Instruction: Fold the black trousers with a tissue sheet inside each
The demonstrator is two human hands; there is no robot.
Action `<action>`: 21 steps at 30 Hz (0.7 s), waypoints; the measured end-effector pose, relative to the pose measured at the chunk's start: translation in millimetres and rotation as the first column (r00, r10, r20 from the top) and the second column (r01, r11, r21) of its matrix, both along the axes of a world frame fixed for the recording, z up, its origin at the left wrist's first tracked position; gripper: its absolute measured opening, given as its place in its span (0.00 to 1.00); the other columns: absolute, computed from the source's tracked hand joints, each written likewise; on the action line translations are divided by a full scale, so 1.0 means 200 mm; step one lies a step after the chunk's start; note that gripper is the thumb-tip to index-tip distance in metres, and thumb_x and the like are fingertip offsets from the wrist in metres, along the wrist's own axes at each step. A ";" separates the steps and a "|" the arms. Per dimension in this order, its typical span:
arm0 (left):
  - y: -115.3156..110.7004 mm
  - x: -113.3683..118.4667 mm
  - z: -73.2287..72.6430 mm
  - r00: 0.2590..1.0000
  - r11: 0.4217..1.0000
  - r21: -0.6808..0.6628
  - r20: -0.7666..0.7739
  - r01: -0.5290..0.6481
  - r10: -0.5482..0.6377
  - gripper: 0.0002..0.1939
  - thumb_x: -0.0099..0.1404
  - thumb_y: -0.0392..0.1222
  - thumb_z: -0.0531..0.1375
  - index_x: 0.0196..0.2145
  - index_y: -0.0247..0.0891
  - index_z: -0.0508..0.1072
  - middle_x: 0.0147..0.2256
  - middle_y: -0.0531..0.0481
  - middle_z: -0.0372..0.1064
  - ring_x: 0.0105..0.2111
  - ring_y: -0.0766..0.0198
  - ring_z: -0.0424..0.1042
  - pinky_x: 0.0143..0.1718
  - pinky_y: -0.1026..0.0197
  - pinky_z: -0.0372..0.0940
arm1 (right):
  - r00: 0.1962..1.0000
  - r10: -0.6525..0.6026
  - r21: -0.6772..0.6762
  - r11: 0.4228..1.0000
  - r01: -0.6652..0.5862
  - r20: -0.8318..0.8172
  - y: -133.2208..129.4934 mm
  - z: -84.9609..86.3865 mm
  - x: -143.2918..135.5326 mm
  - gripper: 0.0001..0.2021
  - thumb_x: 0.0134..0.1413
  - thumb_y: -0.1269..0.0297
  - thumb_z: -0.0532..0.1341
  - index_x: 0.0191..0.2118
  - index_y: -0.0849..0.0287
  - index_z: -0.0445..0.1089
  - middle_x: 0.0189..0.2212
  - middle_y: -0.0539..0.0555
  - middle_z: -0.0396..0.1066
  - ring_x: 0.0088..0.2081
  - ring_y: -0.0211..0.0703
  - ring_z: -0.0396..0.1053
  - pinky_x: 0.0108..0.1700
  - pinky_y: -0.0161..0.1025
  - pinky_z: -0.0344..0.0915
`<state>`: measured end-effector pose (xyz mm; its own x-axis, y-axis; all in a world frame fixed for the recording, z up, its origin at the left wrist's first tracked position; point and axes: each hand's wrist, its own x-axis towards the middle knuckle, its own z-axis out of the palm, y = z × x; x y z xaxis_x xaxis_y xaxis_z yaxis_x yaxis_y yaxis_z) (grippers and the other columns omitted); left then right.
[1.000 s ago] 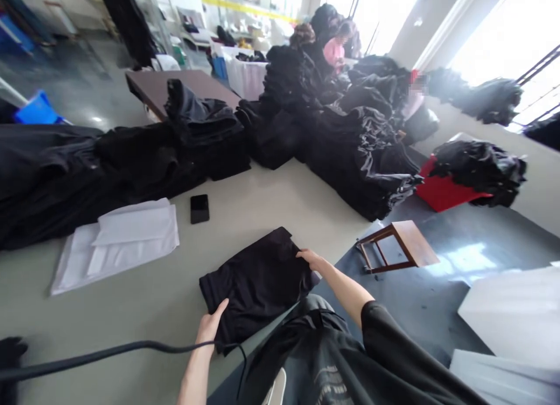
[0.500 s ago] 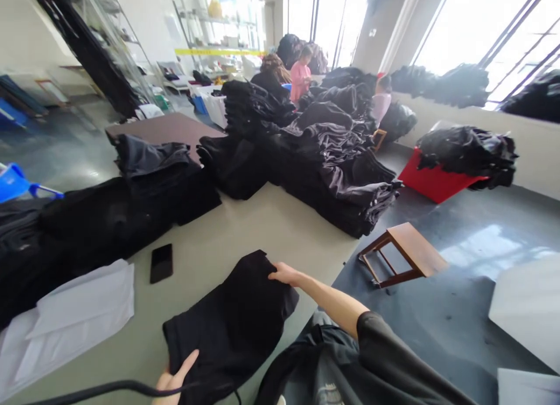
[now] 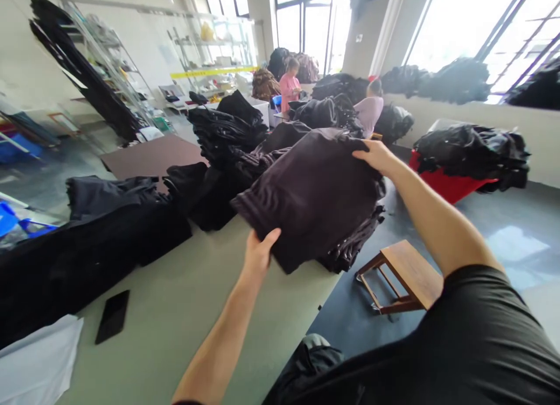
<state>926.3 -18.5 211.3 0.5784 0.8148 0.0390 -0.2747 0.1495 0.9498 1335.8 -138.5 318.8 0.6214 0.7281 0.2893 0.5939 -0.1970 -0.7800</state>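
A dark folded garment (image 3: 312, 198) is stretched between my two hands, over the pile of dark garments (image 3: 356, 241) at the table's far right edge. My left hand (image 3: 259, 252) grips its near left edge, thumb on top. With the thumb over the cloth and the fingers partly hidden, my right hand (image 3: 377, 157) grips its far right corner. The garment covers much of the pile, and I cannot tell whether it touches it.
A phone (image 3: 112, 316) and white sheets (image 3: 41, 358) lie on the pale table (image 3: 175, 329). Dark garment stacks (image 3: 109, 247) line its far left side. A wooden stool (image 3: 411, 271) and a red bin (image 3: 450, 186) stand right. Two people (image 3: 289, 90) are at the back.
Both hands have lifted the garment from the near table and carried it forward and right to the pile. The view has shifted too; the phone and sheets appear lower left.
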 end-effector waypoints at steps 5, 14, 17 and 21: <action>-0.11 0.79 -0.31 0.980 0.991 0.034 -0.143 -0.132 0.136 0.16 0.57 0.36 0.66 0.45 0.36 0.77 0.45 0.41 0.79 0.48 0.55 0.77 0.58 0.52 0.67 | 0.866 -0.393 -0.451 0.741 0.497 0.309 0.01 -0.37 0.38 0.43 0.58 0.53 0.65 0.72 0.69 0.50 0.67 0.76 0.56 0.68 0.67 0.56 0.67 0.63 0.56; -0.11 0.88 -0.62 0.970 0.965 -0.214 -0.223 -0.149 0.100 0.16 0.57 0.41 0.68 0.43 0.38 0.74 0.42 0.45 0.78 0.41 0.59 0.77 0.50 0.56 0.70 | 0.932 -0.155 -0.709 0.613 0.350 0.327 0.00 -1.02 0.25 0.41 0.66 0.44 0.52 0.75 0.63 0.42 0.74 0.69 0.45 0.73 0.64 0.47 0.71 0.65 0.44; -0.11 0.84 -0.55 0.984 0.950 -0.310 -0.179 -0.049 -0.007 0.23 0.56 0.46 0.69 0.49 0.39 0.73 0.42 0.46 0.78 0.37 0.61 0.78 0.42 0.59 0.73 | 0.930 -0.145 -0.693 0.630 0.350 0.338 0.02 -1.00 0.29 0.43 0.65 0.43 0.51 0.75 0.64 0.40 0.74 0.70 0.44 0.73 0.64 0.45 0.71 0.66 0.44; -0.05 0.76 -0.51 0.933 0.943 -0.323 -0.312 0.074 -0.179 0.26 0.59 0.50 0.69 0.53 0.38 0.72 0.44 0.44 0.78 0.35 0.62 0.78 0.33 0.62 0.72 | 0.900 -0.130 -0.605 0.699 0.381 0.417 0.05 -1.02 0.29 0.43 0.66 0.43 0.50 0.76 0.64 0.37 0.75 0.71 0.40 0.74 0.63 0.41 0.72 0.66 0.42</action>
<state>1078.6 -29.4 110.2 0.6134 0.6758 -0.4086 0.0889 0.4550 0.8860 1393.3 -129.1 115.0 0.7753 0.6314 0.0152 0.6250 -0.7635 -0.1629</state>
